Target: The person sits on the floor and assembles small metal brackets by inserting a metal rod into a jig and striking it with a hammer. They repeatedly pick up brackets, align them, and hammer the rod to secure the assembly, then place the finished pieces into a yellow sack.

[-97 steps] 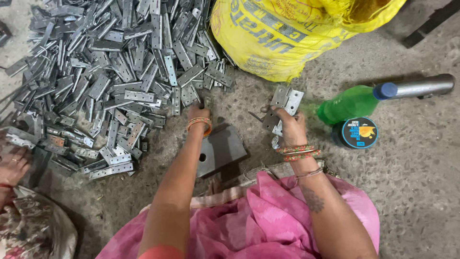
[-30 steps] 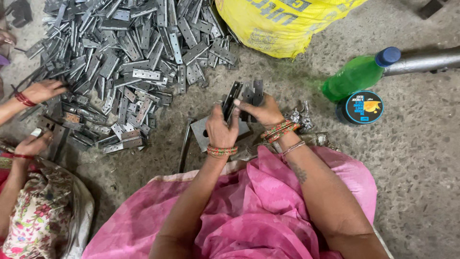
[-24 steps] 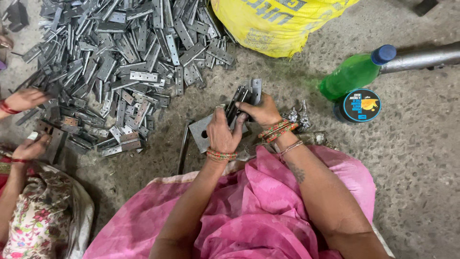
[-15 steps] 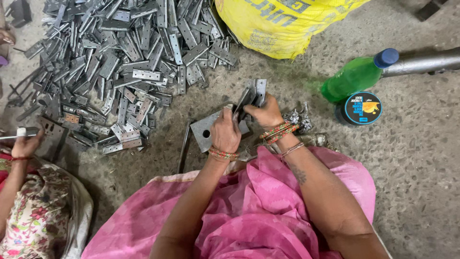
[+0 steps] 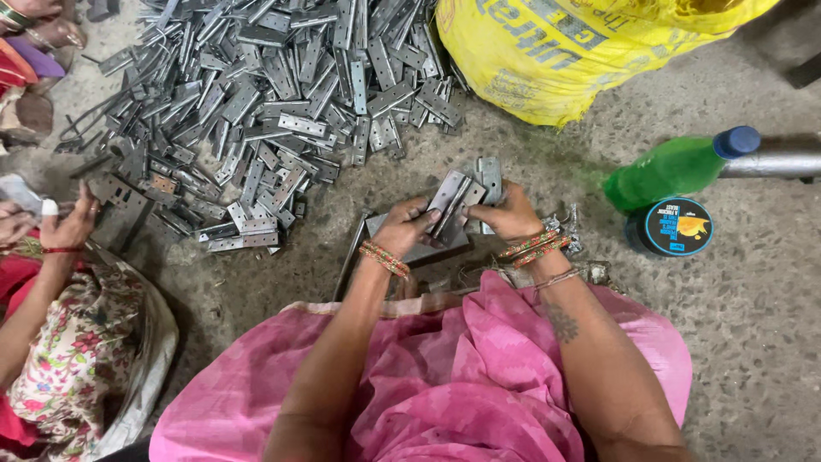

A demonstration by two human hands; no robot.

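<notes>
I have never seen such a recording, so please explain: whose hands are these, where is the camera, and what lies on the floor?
The camera sits on the person's head and looks down. The left hand and right hand together hold a grey metal hinge above a flat metal plate. On the concrete floor lie a pile of hinges, a yellow sack, a green bottle and a round tin. At the left edge, another person's hand is at work.

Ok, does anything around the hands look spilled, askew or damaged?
Nothing damaged. The hinges lie in a loose, sprawling heap on the floor, and the green bottle lies on its side, capped. Both hands grip a hinge.
</notes>
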